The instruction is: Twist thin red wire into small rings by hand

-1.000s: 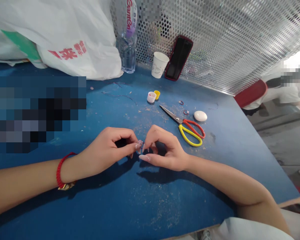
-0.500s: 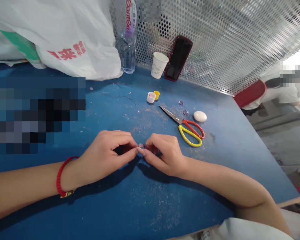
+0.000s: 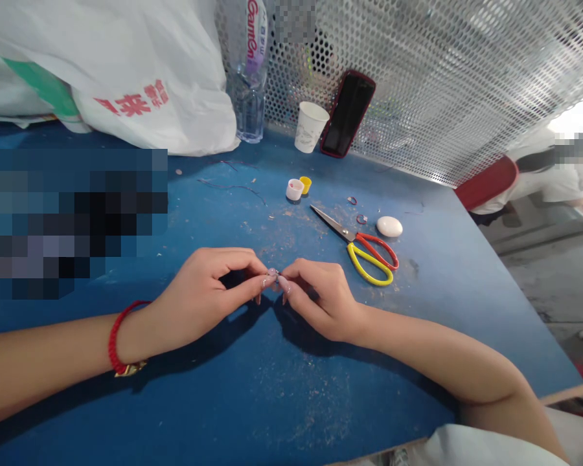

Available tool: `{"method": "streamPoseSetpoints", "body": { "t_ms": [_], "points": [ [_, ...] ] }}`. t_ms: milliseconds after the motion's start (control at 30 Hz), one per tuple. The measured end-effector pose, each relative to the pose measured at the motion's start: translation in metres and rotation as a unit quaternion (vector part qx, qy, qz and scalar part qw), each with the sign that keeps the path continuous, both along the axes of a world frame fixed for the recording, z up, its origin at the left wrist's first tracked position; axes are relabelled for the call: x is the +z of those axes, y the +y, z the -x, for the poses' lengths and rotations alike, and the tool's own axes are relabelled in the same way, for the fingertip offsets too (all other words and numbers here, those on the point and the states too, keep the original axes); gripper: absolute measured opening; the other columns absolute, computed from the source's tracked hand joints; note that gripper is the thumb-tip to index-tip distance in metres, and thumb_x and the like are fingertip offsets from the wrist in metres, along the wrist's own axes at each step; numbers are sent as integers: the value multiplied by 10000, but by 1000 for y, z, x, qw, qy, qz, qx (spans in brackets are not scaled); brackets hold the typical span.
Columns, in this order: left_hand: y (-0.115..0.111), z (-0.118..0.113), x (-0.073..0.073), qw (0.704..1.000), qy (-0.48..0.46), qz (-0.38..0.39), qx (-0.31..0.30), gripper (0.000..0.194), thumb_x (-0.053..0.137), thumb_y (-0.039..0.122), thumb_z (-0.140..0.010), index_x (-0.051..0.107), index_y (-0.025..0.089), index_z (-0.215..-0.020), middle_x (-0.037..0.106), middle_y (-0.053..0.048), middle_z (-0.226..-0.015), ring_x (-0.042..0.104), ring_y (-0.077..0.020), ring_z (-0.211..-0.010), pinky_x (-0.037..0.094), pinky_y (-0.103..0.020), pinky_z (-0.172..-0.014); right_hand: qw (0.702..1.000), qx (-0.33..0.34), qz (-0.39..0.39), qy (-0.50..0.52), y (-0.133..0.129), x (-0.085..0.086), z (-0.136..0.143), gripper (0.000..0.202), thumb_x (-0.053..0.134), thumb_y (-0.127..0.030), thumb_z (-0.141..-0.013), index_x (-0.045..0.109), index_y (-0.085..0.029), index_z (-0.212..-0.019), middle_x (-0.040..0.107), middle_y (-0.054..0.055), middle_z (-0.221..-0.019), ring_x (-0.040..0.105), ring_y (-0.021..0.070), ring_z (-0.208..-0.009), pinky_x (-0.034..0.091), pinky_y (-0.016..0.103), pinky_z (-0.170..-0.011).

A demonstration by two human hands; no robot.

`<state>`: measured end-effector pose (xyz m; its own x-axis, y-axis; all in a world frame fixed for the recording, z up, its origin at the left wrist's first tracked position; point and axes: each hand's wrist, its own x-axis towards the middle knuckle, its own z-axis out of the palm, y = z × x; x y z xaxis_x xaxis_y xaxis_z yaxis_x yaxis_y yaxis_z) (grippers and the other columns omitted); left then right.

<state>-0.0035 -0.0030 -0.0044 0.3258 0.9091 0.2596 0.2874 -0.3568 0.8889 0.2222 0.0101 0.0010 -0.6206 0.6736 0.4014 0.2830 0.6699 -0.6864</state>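
Observation:
Both hands meet over the blue table (image 3: 214,401) in a pinch. My left hand (image 3: 218,288), with a red braided bracelet (image 3: 119,343) at the wrist, holds a small beaded ring (image 3: 273,274) between thumb and forefinger. The right side of that ring is pinched by my right hand (image 3: 320,298). Its exact shape is partly hidden by the fingertips. Scissors (image 3: 352,241) with one red and one yellow handle lie beyond my right hand. Two small dark red rings (image 3: 362,220) (image 3: 352,200) rest near them.
A white oval object (image 3: 389,226) lies right of the scissors. Farther back are small white (image 3: 295,189) and yellow (image 3: 306,185) caps, a paper cup (image 3: 311,127), a phone (image 3: 348,113), a bottle (image 3: 249,97) and a white bag (image 3: 165,77). Loose threads (image 3: 233,187) lie left of the caps.
The fingertips of both hands have shifted slightly, and the thumbs have moved a little apart. More of the small beaded ring shows between them.

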Motion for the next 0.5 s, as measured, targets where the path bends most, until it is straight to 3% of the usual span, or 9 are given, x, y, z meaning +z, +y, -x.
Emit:
{"method": "streamPoseSetpoints", "body": {
  "t_ms": [233,500],
  "points": [
    [3,2,2,998,-44,47,-27,222,711,252,-971,772,218,-760,703,68,-671,615,-77,-628,446,-167,-614,996,45,71,33,3,1,0,179,493,-234,-1108,575,-197,-953,645,-7,-815,567,105,-665,473,239,-673],
    [8,3,-2,983,-112,127,-77,189,733,254,-963,781,202,-788,703,50,-682,611,-77,-628,468,-144,-613,989,92,84,77,5,-2,0,178,461,-247,-1143,541,-214,-987,585,-16,-840,543,118,-712,481,260,-721]
  ]
}}
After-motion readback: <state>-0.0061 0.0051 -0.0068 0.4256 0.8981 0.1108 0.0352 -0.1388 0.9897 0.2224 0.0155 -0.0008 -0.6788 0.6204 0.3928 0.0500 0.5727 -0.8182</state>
